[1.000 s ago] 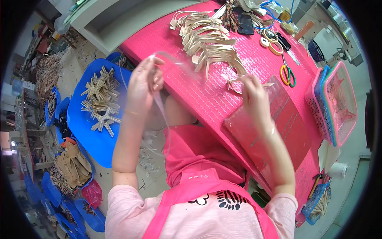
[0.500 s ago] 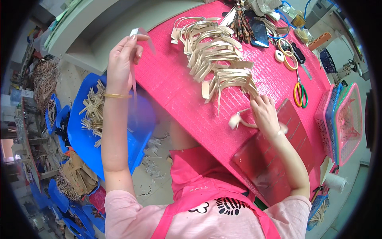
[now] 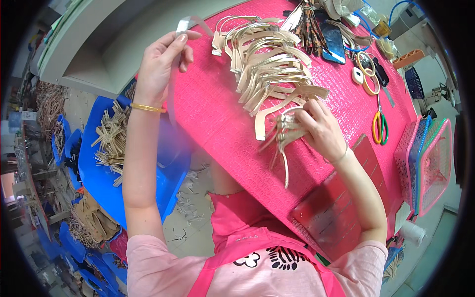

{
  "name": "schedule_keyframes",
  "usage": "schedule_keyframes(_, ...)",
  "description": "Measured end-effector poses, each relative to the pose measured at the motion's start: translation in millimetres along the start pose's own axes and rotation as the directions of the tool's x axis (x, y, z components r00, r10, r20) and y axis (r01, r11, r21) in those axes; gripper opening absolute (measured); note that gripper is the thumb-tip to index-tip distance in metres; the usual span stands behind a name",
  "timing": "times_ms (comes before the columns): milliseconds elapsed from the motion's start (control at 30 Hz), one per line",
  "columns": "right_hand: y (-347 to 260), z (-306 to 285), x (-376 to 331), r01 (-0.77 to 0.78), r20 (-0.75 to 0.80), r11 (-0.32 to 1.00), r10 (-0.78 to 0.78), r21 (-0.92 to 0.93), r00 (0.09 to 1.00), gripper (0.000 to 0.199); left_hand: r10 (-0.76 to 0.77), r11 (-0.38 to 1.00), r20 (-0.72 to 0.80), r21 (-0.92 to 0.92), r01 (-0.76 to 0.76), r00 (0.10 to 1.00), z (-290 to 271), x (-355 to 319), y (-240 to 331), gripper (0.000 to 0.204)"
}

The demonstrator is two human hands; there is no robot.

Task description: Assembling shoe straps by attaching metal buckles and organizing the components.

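Note:
My left hand [image 3: 163, 64], raised over the left edge of the pink table [image 3: 217, 119], pinches a thin translucent strip [image 3: 187, 23]. The strip's long tail hangs down past my wrist. In my right hand [image 3: 324, 131] is a bundle of beige straps [image 3: 286, 129], gripped at one end, with loose ends dangling toward the table's near side. Just beyond it lies a long row of curved beige straps [image 3: 267, 62], overlapping one another. One wide strap [image 3: 260, 126] lies at the near end of that row, beside the bundle.
A dark red board [image 3: 326, 213] lies on the near right of the table. Scissors [image 3: 380, 126], a phone [image 3: 332, 44] and a white round-edged item [image 3: 357, 75] sit farther back. Plastic baskets [image 3: 430, 163] stand at the right; a blue bin [image 3: 94, 173] holds bundled strips at left.
My right hand has taken up a bundle of straps from the near end of the row and lifted it. My left hand has moved slightly right and up with the strip.

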State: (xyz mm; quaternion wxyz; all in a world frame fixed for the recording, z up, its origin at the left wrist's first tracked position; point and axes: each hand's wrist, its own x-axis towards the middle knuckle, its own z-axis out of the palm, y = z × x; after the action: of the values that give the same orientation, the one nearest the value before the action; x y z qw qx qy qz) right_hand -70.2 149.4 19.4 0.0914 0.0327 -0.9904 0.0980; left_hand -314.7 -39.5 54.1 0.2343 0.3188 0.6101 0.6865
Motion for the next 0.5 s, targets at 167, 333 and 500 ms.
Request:
schedule_keyframes(167,3,7,8,-0.012,-0.05,0.999,0.01,-0.038,0.999,0.025,-0.059,0.998,-0.046,-0.026,0.058,0.997,-6,1,-12,0.022)
schedule_keyframes(333,5,6,10,0.04,0.008,0.985,-0.04,-0.166,0.999,0.027,-0.084,0.996,-0.01,-0.035,0.084,0.996,-2,-3,-16,0.023)
schedule_keyframes(500,12,25,39,0.091,-0.21,0.947,-0.16,-0.307,0.964,0.033,-0.08,0.997,-0.018,-0.011,0.08,0.997,-4,-5,-18,0.023)
